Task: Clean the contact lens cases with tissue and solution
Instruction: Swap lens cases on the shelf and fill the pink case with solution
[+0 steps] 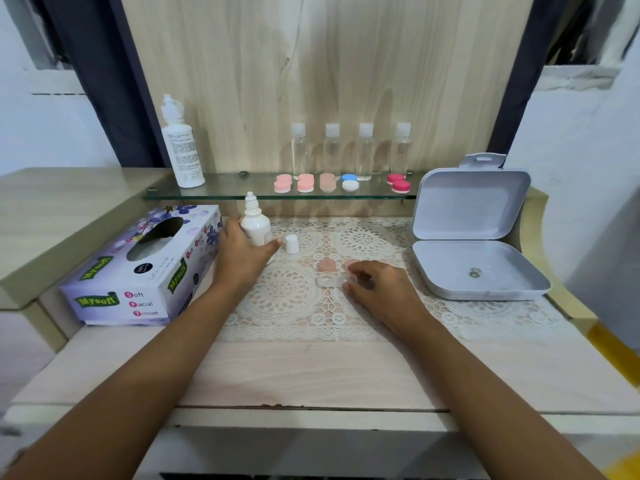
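Lens case [328, 280] was noted as clear and shallow, both wells uncapped, lying flat on the lace mat [287, 301] just right of the mat's centre. Its two pale pink lids [327, 265] were set just beyond it, toward 12 o'clock. The case's right end was pinched between the curled fingers and thumb of the right hand [377, 289], so that end was partly hidden. The left hand [239, 258] was wrapped round a small white solution bottle [255, 227] at 10 o'clock from the case; its white cap [292, 244] stood apart, just beside the bottle. A tissue box [138, 268] was recorded at 9 o'clock, an open grey box [471, 206] at 3 o'clock. At 12 o'clock, a glass shelf [235, 189] carried a tall white bottle [181, 147], four clear bottles [365, 150] and spare cases [304, 183]. The case's long axis was seen running 9 to 3 o'clock, wells facing up; the bottle was held upright, nozzle up.
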`<act>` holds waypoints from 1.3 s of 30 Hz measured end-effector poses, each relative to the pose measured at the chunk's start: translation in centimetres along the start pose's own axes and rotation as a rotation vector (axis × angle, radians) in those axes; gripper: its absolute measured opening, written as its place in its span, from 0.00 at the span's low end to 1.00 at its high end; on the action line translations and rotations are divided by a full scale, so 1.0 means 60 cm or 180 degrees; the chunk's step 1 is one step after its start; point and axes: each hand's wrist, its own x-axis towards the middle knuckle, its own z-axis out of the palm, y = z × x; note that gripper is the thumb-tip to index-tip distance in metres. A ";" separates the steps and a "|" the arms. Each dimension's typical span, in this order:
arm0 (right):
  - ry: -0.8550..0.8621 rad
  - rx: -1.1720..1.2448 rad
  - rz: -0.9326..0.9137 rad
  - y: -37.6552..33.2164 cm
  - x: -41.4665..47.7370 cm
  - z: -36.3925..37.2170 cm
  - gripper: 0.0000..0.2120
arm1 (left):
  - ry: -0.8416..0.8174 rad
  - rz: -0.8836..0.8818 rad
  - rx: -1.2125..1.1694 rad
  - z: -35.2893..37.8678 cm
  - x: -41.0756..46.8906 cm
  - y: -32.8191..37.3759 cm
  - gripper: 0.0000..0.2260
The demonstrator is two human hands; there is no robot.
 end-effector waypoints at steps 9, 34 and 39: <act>-0.0033 -0.0033 0.0025 0.002 0.001 0.000 0.17 | 0.0750 0.1873 0.1023 0.008 -0.039 0.063 0.20; -0.0005 -0.0038 -0.0039 -0.001 0.000 -0.001 0.16 | -0.2404 0.0714 0.1144 0.040 0.006 0.069 0.11; -0.0016 -0.0052 -0.0046 0.002 0.001 0.000 0.16 | -0.2303 0.0712 0.0607 0.027 -0.015 0.071 0.08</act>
